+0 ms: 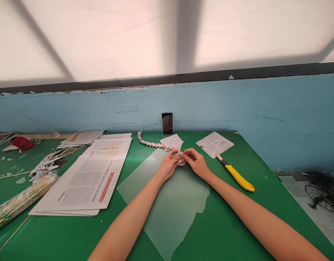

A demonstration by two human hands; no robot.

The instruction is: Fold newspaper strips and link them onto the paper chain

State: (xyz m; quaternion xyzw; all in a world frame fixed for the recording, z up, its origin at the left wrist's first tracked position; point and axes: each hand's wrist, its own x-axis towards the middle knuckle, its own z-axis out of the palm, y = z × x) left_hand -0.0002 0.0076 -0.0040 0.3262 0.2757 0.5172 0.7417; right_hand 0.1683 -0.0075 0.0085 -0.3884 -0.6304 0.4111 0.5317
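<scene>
- Head view: the left hand (pixel 168 165) and right hand (pixel 198 164) are close together, fingertips pinching a folded-paper piece (pixel 180 160) between them, probably so that one steadies it while the other works the small folds.
- Beyond the left hand, a zigzag paper chain (pixel 152 144) curves away over the tabletop (pixel 221 224); whether it joins the held piece is hard to tell, as fingers and paper overlap there.
- The chain looks pale, with brown and orange patches, its short segments interlocked at angles; the held piece looks bunched and multi-layered.
- Just beyond the hands lie small printed sheets (pixel 172 140), with another printed sheet (pixel 216 144) ahead of the right hand.
- Right of the right hand, a yellow-handled knife (pixel 239 177) has its grip towards the person, likely for easy reach.
- Under the hands, a translucent sheet (pixel 169 210) perhaps protects the surface.
- Left of the hands, newspapers (pixel 85 174) are stacked, seemingly out of the working area.
</scene>
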